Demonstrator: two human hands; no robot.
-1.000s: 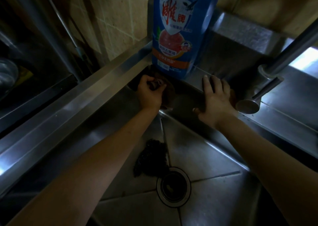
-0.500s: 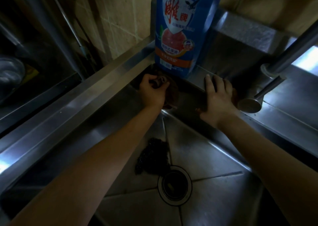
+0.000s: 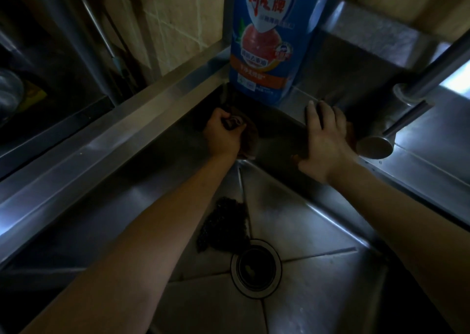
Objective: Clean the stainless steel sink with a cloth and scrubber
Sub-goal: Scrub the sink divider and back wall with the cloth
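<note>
My left hand [image 3: 222,132] gripped the bunched brown cloth [image 3: 248,140] against the sink [image 3: 318,232] corner. Right hand [image 3: 324,136] lay flat, fingers spread, on the rim. Cloth looked soft, limp; best held wadded.

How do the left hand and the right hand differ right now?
The left hand is curled into a fist gripping the brown cloth; the right hand lies flat with its fingers straight. The left hand works in the sink's far corner below the blue detergent pouch; the right hand presses on the rim beside the faucet. Neither touches the dark scrubber lying by the drain.
</note>
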